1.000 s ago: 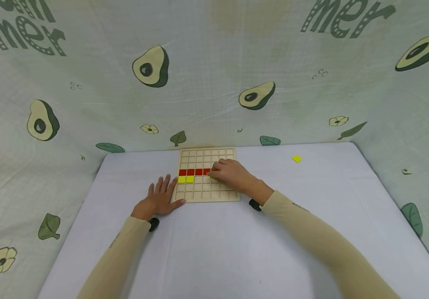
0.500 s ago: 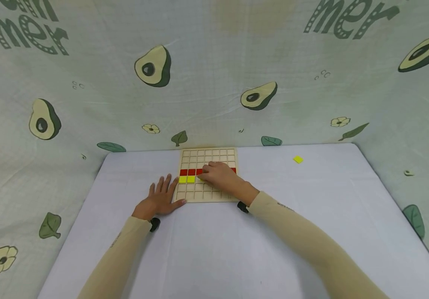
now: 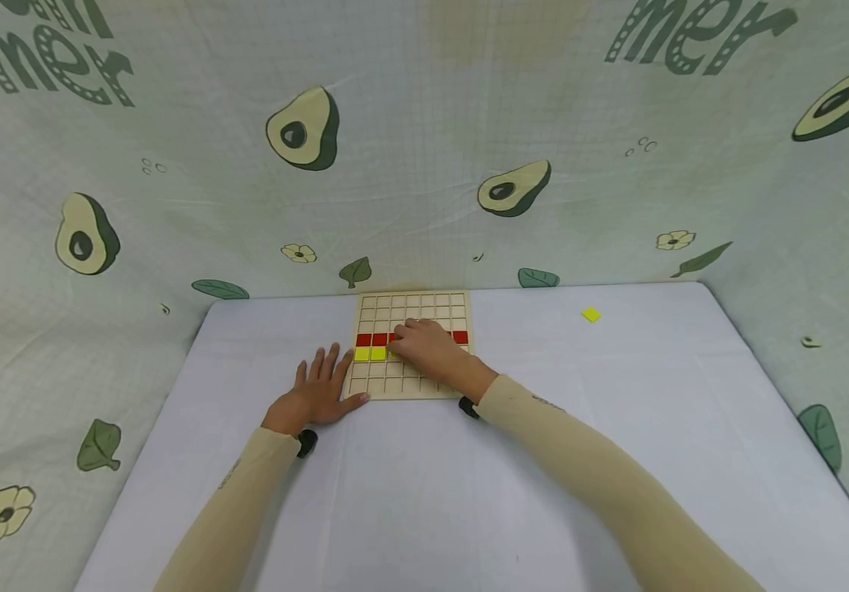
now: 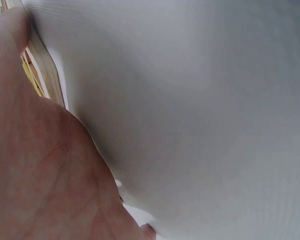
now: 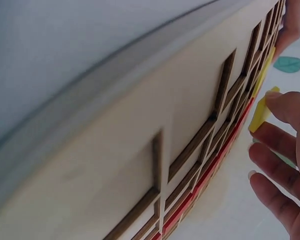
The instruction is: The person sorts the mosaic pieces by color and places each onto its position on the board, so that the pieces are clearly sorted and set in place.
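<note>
A wooden grid board [image 3: 412, 388] lies on the table, with a row of red square tiles [image 3: 380, 339] across its middle. Just below that row, two yellow tiles [image 3: 370, 353] fill the leftmost cells. My right hand [image 3: 435, 353] is over the board and covers part of the red row. In the right wrist view its thumb and index finger pinch another yellow tile [image 5: 261, 114], tilted, close to the grid cells. With fingers spread, my left hand [image 3: 313, 399] rests at the board's left side, thumb and index fingertip at the edge.
One loose yellow tile [image 3: 591, 314] lies at the back right of the white-covered table [image 3: 424, 493]. A printed cloth [image 3: 409, 148] hangs behind the table and along both sides.
My right hand has moved left along the board with the yellow tile, uncovering the red row's right end. My left hand has stayed in place.
</note>
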A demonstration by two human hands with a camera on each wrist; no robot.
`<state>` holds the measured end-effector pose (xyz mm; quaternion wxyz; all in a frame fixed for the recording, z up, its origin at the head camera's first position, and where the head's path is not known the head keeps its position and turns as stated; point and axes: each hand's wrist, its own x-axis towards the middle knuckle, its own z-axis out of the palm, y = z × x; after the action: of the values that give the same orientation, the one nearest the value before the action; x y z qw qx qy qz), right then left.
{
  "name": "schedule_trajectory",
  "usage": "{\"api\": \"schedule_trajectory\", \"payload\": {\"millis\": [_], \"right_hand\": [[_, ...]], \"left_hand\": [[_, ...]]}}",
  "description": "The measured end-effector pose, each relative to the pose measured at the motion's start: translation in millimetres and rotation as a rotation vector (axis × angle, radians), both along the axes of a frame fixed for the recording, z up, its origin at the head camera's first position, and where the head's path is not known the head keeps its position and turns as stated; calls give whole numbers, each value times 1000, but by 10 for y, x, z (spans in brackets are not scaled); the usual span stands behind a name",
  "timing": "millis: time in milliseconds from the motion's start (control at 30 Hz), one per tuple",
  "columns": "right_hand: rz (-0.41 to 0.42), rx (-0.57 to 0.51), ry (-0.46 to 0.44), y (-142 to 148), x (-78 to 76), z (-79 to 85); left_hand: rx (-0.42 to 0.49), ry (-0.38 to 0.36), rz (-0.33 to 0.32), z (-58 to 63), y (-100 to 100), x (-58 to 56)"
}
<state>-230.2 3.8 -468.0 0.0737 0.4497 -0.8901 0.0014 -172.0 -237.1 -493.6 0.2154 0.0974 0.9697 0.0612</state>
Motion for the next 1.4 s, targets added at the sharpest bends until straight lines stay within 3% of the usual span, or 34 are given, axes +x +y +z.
{"api": "schedule_trajectory", "payload": {"millis": [267,567,933,1400], "right_hand": [[-23,38,13,-83,0,-17],[-51,71,61,-144,17,-74],[-61,111,53,-158,31,-41],[-75,132,10,-140,46,-24]], "left_hand": [[-18,-25,3,80,28,2],[-10,-14,7,10,10,-1],[-51,-52,10,91,45,-3],[-36,-32,7,122,45,6]]}}
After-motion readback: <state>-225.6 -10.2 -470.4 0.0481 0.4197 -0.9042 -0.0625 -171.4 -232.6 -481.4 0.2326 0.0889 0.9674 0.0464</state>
